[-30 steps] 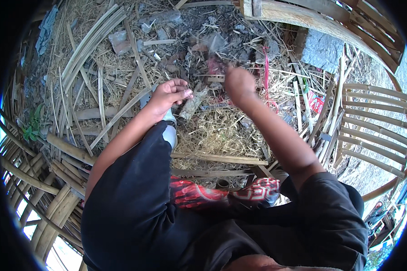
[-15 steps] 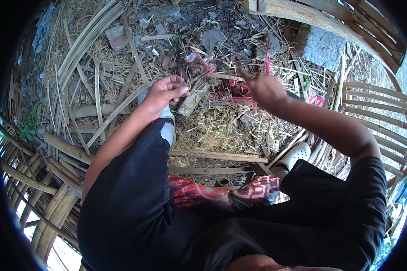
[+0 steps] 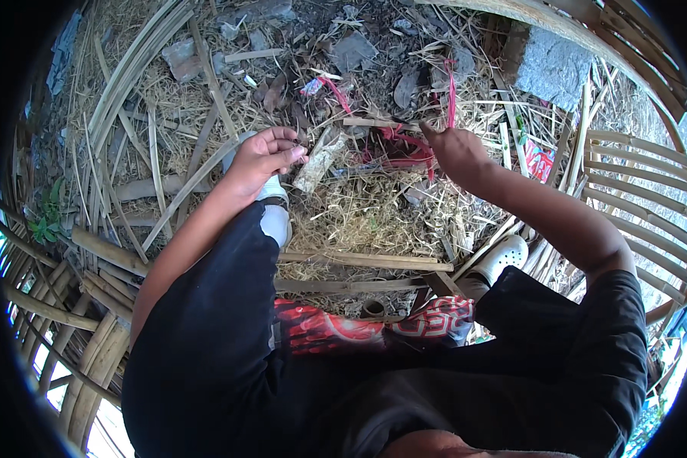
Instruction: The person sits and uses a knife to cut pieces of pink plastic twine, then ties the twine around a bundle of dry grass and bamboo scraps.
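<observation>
Your left hand (image 3: 261,162) half-curled, right hand (image 3: 461,156) loosely closed; can't tell if either of the two holds anything. One bamboo strip (image 3: 370,122) between them, end near your right.

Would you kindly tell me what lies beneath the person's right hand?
Around the right hand, pink strips and straw show on the ground; whatever lies directly beneath it is covered and cannot be seen.

"What is worn above?"
"A black short-sleeved shirt (image 3: 473,404); left hand (image 3: 258,162) and right hand (image 3: 461,156) are left bare."
"And below?"
"Loose black bottoms (image 3: 206,305) are worn, with a pale clog (image 3: 504,256) pierced by round holes."
</observation>
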`<action>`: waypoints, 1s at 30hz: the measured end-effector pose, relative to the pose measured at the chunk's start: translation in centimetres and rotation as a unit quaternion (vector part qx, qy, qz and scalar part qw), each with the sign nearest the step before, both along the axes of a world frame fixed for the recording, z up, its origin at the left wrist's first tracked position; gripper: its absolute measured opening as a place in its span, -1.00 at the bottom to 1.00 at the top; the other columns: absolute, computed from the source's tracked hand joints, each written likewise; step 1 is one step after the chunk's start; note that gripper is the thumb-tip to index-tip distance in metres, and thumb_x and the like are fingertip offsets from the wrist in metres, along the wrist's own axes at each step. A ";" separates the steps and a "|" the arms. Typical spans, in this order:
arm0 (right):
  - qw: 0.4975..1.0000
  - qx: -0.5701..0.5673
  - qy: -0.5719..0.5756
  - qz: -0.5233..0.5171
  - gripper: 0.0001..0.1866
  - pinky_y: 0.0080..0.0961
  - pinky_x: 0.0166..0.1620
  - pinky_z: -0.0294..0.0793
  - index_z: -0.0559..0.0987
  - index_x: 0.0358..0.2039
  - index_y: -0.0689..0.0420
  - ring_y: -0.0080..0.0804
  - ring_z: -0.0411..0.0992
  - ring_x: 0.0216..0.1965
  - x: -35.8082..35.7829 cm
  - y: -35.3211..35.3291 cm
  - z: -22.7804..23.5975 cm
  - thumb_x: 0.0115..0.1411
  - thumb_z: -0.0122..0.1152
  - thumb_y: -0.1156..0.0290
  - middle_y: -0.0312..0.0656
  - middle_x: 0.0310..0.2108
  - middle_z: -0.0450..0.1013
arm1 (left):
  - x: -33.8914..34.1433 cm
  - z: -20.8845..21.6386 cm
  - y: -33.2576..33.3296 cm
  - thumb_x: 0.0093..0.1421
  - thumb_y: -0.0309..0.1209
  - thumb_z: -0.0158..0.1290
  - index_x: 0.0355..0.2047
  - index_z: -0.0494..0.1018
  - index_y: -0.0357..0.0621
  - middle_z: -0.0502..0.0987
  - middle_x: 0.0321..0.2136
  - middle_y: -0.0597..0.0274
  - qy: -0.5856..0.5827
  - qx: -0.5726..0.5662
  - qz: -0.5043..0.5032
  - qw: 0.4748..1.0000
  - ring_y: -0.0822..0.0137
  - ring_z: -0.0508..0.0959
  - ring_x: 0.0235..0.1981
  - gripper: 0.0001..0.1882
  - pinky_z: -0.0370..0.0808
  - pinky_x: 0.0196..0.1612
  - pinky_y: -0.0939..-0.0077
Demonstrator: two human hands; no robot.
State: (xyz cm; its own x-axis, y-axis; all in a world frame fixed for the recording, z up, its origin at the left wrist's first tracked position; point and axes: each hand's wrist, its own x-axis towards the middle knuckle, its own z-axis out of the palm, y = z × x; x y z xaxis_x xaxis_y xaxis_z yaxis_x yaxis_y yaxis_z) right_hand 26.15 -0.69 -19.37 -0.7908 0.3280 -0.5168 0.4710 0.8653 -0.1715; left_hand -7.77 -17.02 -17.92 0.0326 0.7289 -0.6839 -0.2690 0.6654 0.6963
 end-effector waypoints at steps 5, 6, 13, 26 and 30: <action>0.991 0.064 -0.058 -0.103 -0.44 -0.42 -0.51 0.57 0.09 0.37 0.22 -0.32 0.52 -0.51 -2.5 2.5 2.4 0.37 -0.17 0.54 -0.11 -0.51 0.47 | 0.2 0.8 -0.1 0.22 -0.48 0.19 -0.04 0.37 -0.13 0.60 -0.27 0.26 0.003 0.008 -0.010 1.000 0.44 0.61 -0.20 -0.68 0.39 -0.34 0.70; 0.989 0.053 -0.065 -0.122 -0.46 -0.41 -0.49 0.57 0.11 0.36 0.24 -0.32 0.53 -0.50 -2.8 3.5 2.0 0.37 -0.18 0.54 -0.11 -0.50 0.49 | 0.2 0.7 0.0 0.22 -0.48 0.19 -0.04 0.37 -0.13 0.60 -0.27 0.26 0.002 0.010 -0.011 1.000 0.44 0.61 -0.20 -0.68 0.39 -0.34 0.70; 0.989 0.033 -0.127 -0.065 -0.52 -0.42 -0.43 0.61 0.18 0.29 0.32 -0.33 0.56 -0.42 -3.1 1.2 1.6 0.36 -0.16 0.57 -0.14 -0.41 0.53 | -0.4 -0.2 -0.7 0.23 -0.51 0.17 -0.05 0.36 -0.15 0.60 -0.26 0.23 -0.005 -0.004 0.001 1.000 0.41 0.61 -0.19 -0.69 0.39 -0.35 0.70; 0.987 0.075 -0.040 -0.136 -0.56 -0.35 -0.42 0.60 0.30 0.25 0.16 -0.25 0.58 -0.39 -4.4 5.6 1.7 0.36 -0.13 0.49 -0.10 -0.41 0.54 | 0.6 1.9 1.3 0.20 -0.45 0.21 -0.04 0.37 -0.15 0.60 -0.27 0.23 0.007 -0.012 -0.010 1.000 0.43 0.60 -0.20 -0.65 0.38 -0.31 0.67; 0.997 0.008 -0.068 -0.039 -0.73 -0.30 -0.35 0.63 0.44 0.03 0.18 -0.25 0.60 -0.35 -4.0 3.1 0.7 0.37 -0.15 0.50 -0.07 -0.36 0.56 | 1.1 3.2 3.6 0.18 -0.43 0.23 -0.04 0.38 -0.16 0.60 -0.29 0.24 0.053 0.040 -0.064 0.996 0.52 0.58 -0.24 -0.63 0.37 -0.27 0.68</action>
